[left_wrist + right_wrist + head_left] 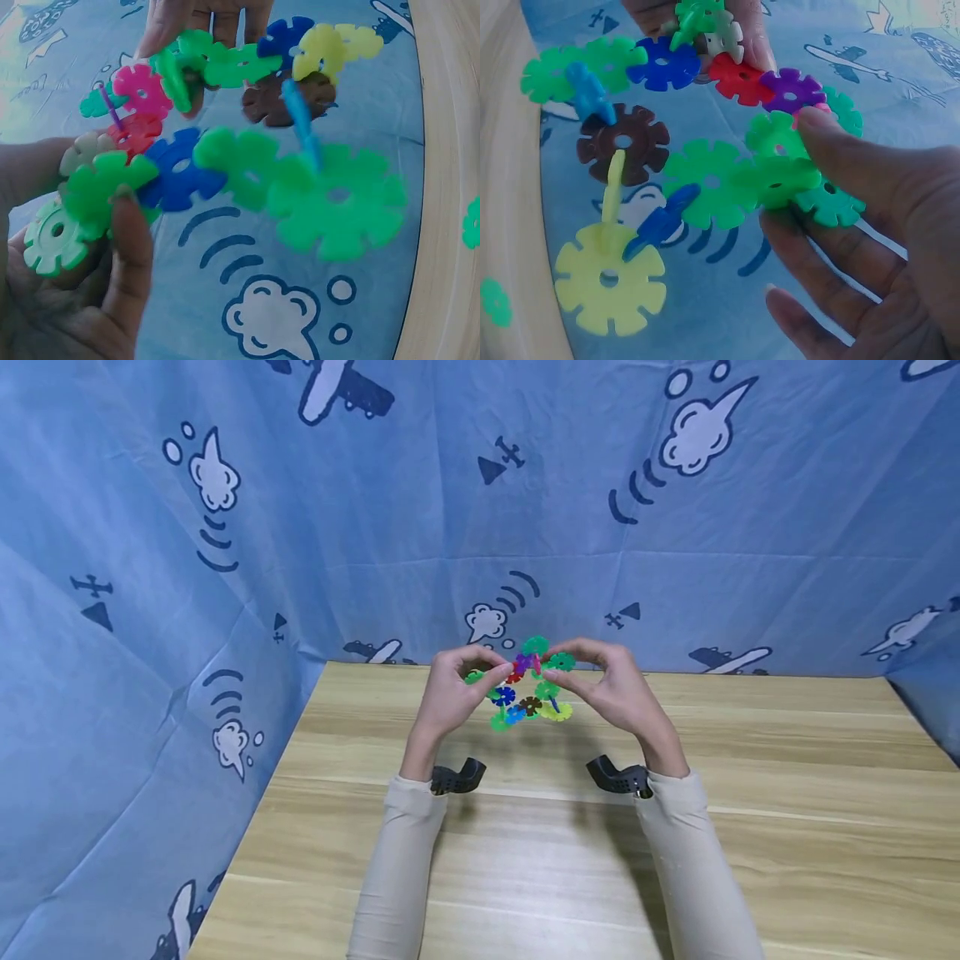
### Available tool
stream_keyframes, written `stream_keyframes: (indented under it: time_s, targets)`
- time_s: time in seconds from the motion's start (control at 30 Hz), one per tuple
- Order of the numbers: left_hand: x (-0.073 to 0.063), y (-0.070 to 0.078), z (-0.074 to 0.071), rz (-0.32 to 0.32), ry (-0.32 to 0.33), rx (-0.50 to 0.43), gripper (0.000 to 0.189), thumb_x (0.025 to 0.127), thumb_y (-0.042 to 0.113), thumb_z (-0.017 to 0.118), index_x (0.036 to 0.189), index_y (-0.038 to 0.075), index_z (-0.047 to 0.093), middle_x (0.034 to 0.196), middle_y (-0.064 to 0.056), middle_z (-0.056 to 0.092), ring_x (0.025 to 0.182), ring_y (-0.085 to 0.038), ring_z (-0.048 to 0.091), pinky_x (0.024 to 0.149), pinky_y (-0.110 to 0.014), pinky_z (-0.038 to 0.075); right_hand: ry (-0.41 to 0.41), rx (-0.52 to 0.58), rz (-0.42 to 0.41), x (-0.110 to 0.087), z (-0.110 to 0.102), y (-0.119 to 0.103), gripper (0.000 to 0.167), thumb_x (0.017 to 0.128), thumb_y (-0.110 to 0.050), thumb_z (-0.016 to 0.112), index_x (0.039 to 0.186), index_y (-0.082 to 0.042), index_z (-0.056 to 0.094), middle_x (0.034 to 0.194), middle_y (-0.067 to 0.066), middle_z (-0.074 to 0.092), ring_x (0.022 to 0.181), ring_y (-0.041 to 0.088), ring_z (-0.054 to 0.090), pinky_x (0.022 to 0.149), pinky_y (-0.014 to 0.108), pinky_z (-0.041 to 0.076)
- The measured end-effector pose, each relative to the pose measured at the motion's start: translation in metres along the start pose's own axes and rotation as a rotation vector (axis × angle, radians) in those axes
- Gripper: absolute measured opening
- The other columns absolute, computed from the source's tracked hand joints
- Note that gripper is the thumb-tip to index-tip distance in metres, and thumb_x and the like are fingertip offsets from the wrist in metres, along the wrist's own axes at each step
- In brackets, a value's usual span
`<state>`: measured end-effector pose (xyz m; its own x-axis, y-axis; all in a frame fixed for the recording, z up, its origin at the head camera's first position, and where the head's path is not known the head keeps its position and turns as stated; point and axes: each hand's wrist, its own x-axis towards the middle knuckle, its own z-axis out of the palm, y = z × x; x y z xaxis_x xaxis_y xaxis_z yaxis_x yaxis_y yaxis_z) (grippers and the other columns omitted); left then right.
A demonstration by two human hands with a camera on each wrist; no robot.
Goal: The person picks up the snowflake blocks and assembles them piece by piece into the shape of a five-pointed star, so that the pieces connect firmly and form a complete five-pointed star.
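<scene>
Between the two hands, over the far part of the table, hangs a ring of interlocking plastic flower discs [504, 696]. My left hand [453, 695] pinches its left side, thumb on a green disc [105, 187] beside a white one and a dark blue disc [182, 169]. On the other side my right hand [619, 690] grips green discs [780, 169], its thumb by a pink piece and a purple disc [792, 91]. A brown disc [622, 143], a light blue one [589, 91] and yellow discs [610, 279] form the side nearer the body.
A loose green disc [495, 302] lies on the wooden table [525, 877] below the ring. Blue printed cloth [420, 510] hangs right behind the table's far edge and along the left. Black wrist mounts [459, 776] jut inward from both wrists.
</scene>
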<state>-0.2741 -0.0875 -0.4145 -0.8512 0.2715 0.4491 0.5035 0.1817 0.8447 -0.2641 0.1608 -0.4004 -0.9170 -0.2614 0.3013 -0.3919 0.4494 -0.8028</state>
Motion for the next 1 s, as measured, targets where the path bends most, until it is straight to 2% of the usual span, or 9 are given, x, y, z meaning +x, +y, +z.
stream_keyframes:
  time_s: [0.1, 0.2, 0.27, 0.37, 0.57, 0.63, 0.83, 0.9, 1.0]
  targets:
    - [0.0, 0.0, 0.0, -0.017, -0.042, 0.002, 0.015, 0.099, 0.019, 0.073, 0.106, 0.006, 0.076, 0.099, -0.011, 0.078, 0.087, -0.017, 0.072, 0.089, -0.039, 0.061, 0.002, 0.002, 0.007, 0.0, 0.0, 0.0, 0.025, 0.093, -0.03, 0.081, 0.114, -0.017, 0.077, 0.119, 0.006, 0.077, 0.125, 0.028, 0.066, 0.112, 0.058, 0.047]
    - [-0.001, 0.0, -0.001, -0.04, -0.081, 0.025, 0.026, 0.099, 0.023, 0.072, 0.122, 0.01, 0.071, 0.107, -0.008, 0.077, 0.093, -0.018, 0.073, 0.089, -0.035, 0.06, 0.005, -0.002, -0.001, 0.001, 0.001, 0.0, 0.023, 0.092, -0.028, 0.082, 0.112, -0.018, 0.078, 0.117, 0.005, 0.078, 0.124, 0.028, 0.067, 0.111, 0.057, 0.049]
    - [-0.002, 0.001, -0.001, -0.05, -0.108, 0.062, 0.038, 0.098, 0.026, 0.075, 0.133, 0.015, 0.066, 0.115, -0.005, 0.075, 0.099, -0.017, 0.072, 0.091, -0.035, 0.06, 0.006, -0.01, -0.023, 0.001, 0.003, -0.001, 0.022, 0.092, -0.027, 0.082, 0.111, -0.018, 0.078, 0.114, 0.005, 0.078, 0.121, 0.028, 0.069, 0.11, 0.056, 0.05]
    - [-0.002, 0.003, 0.0, -0.049, -0.144, 0.138, 0.05, 0.094, 0.032, 0.079, 0.14, 0.02, 0.062, 0.123, -0.003, 0.072, 0.106, -0.017, 0.069, 0.093, -0.037, 0.058, 0.001, -0.023, -0.056, 0.002, 0.006, -0.003, 0.021, 0.091, -0.026, 0.083, 0.11, -0.017, 0.078, 0.112, 0.004, 0.079, 0.117, 0.027, 0.071, 0.107, 0.055, 0.052]
    - [-0.002, 0.003, 0.004, -0.07, -0.116, 0.223, 0.045, 0.096, 0.04, 0.076, 0.133, 0.016, 0.068, 0.113, 0.0, 0.076, 0.098, -0.015, 0.066, 0.089, -0.039, 0.058, -0.016, -0.046, -0.064, 0.001, 0.009, -0.004, 0.024, 0.092, -0.027, 0.082, 0.113, -0.016, 0.077, 0.114, 0.004, 0.078, 0.114, 0.026, 0.072, 0.102, 0.051, 0.055]
    - [-0.002, 0.002, 0.004, -0.074, -0.1, 0.219, 0.041, 0.097, 0.04, 0.074, 0.129, 0.015, 0.07, 0.108, 0.001, 0.077, 0.095, -0.016, 0.066, 0.086, -0.037, 0.058, -0.019, -0.039, -0.054, 0.001, 0.009, -0.004, 0.024, 0.092, -0.028, 0.081, 0.113, -0.017, 0.077, 0.114, 0.003, 0.078, 0.114, 0.025, 0.071, 0.101, 0.051, 0.055]
    - [-0.001, 0.003, 0.002, -0.033, -0.092, 0.167, 0.028, 0.102, 0.035, 0.068, 0.123, 0.016, 0.072, 0.1, 0.0, 0.076, 0.088, -0.021, 0.07, 0.081, -0.032, 0.057, -0.025, -0.013, -0.005, 0.002, 0.006, 0.001, 0.023, 0.094, -0.029, 0.08, 0.114, -0.017, 0.077, 0.113, 0.004, 0.077, 0.111, 0.024, 0.072, 0.1, 0.05, 0.055]
    - [0.0, 0.003, 0.002, -0.02, -0.091, 0.175, 0.027, 0.103, 0.035, 0.068, 0.123, 0.017, 0.072, 0.1, 0.0, 0.076, 0.087, -0.019, 0.07, 0.08, -0.031, 0.057, -0.042, 0.006, 0.01, 0.003, 0.005, 0.004, 0.025, 0.098, -0.031, 0.076, 0.116, -0.015, 0.075, 0.114, 0.006, 0.076, 0.111, 0.026, 0.072, 0.099, 0.049, 0.055]
    - [0.0, 0.004, 0.001, -0.002, -0.086, 0.219, 0.029, 0.103, 0.037, 0.067, 0.124, 0.017, 0.072, 0.101, 0.001, 0.076, 0.085, -0.015, 0.068, 0.079, -0.03, 0.056, -0.048, 0.062, 0.029, 0.006, 0.007, 0.013, 0.032, 0.106, -0.034, 0.062, 0.123, -0.008, 0.072, 0.12, 0.013, 0.074, 0.114, 0.032, 0.071, 0.103, 0.051, 0.055]
